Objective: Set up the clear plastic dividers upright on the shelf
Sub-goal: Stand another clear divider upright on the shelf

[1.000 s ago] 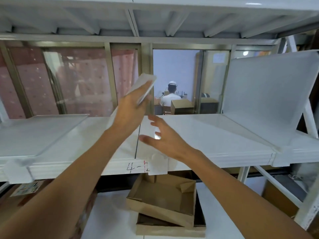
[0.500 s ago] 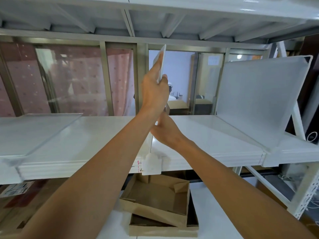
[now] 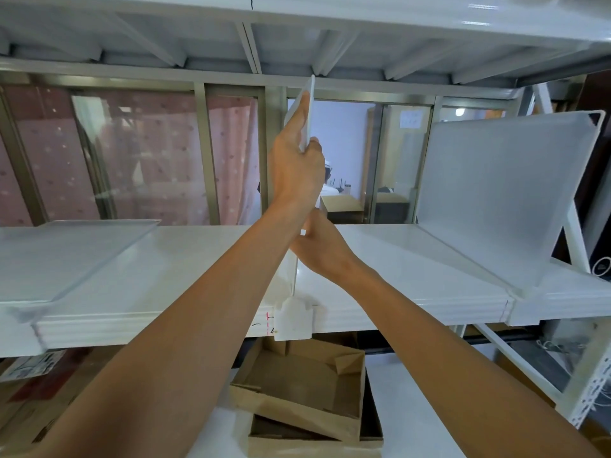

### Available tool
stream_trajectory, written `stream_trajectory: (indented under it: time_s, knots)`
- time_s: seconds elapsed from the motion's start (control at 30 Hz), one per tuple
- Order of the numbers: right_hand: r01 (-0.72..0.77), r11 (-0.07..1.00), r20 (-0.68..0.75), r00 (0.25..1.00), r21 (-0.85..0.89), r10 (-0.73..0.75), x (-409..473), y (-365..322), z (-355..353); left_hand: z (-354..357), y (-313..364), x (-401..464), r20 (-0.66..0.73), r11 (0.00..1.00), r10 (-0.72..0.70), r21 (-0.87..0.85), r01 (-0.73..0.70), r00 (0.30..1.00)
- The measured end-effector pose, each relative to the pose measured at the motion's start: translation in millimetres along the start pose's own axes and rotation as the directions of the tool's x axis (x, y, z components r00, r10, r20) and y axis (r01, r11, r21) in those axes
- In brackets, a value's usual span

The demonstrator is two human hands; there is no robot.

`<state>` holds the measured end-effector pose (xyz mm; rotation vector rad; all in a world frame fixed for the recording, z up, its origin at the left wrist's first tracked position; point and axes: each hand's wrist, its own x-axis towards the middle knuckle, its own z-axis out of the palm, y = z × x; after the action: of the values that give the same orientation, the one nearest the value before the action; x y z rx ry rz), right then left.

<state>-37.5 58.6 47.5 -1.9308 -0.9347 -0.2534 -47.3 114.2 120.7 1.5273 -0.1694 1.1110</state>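
Middle divider: the clear plastic divider [image 3: 306, 117] stands on edge at the middle of the white shelf [image 3: 205, 256], seen almost edge-on, its top close under the shelf above [image 3: 297, 14].
Left hand: the left hand [image 3: 296, 170] is closed around the divider's near edge high up, thumb on one face and fingers on the other; held high like this, it can likely steer the tall sheet to plumb.
Right hand: the right hand [image 3: 319, 246] is low down beside the sheet, near the shelf surface; how far its grip is closed I cannot tell, as the left forearm covers the fingers. It seems placed to guide the bottom edge.
Front clip: a white clip [image 3: 293, 317] hangs over the shelf's front lip directly below the sheet, probably the foot that locks the divider in place.
Marks: red and black pen marks [image 3: 267, 323] sit on the lip just left of the clip, likely showing the intended position.
Right divider: another divider [image 3: 496, 193] stands on the shelf to the right, leaning back rather than plumb.
Left divider: a third sheet [image 3: 66, 256] lies flat on the shelf at the left, not yet raised.
Below: open cardboard boxes [image 3: 297, 398] sit on the lower shelf, apart from the work.
Step in hand: seating and squaring the middle divider; two more appear to need attention.
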Motion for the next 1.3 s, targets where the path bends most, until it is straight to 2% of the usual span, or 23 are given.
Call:
stream_trajectory:
  time_s: [0.17,0.43,0.77,1.0,1.13,1.23,1.3]
  knots:
    - [0.013,1.000,0.000,1.000,0.001,-0.013,-4,0,-2,0,4,-5,0.015,1.000,-0.006,-0.003,0.006,1.000]
    - [0.026,0.999,-0.017,1.000,-0.020,-0.027,-2,15,23,-12,-13,1,0.029,0.996,0.010,0.093,-0.012,1.000]
    - [-0.027,0.983,-0.009,1.000,0.184,0.029,-16,40,45,-17,-16,-25,0.137,0.998,0.035,0.039,-0.040,0.990]
    - [0.018,0.999,0.026,0.999,0.051,-0.019,-23,49,52,-30,-34,-45,0.149,0.996,0.012,0.091,-0.026,0.989]
    - [-0.003,1.000,-0.049,0.999,0.005,0.003,-28,43,52,-30,-32,-43,0.209,0.988,0.068,0.123,-0.095,0.975]
    - [-0.027,0.994,-0.109,0.993,0.107,0.039,-38,38,59,-37,-36,-46,0.241,0.985,0.032,0.156,-0.071,0.970]
    - [0.027,0.985,-0.205,0.979,0.168,0.008,-50,31,63,-48,-40,-58,0.268,0.983,-0.007,0.180,-0.043,0.963]
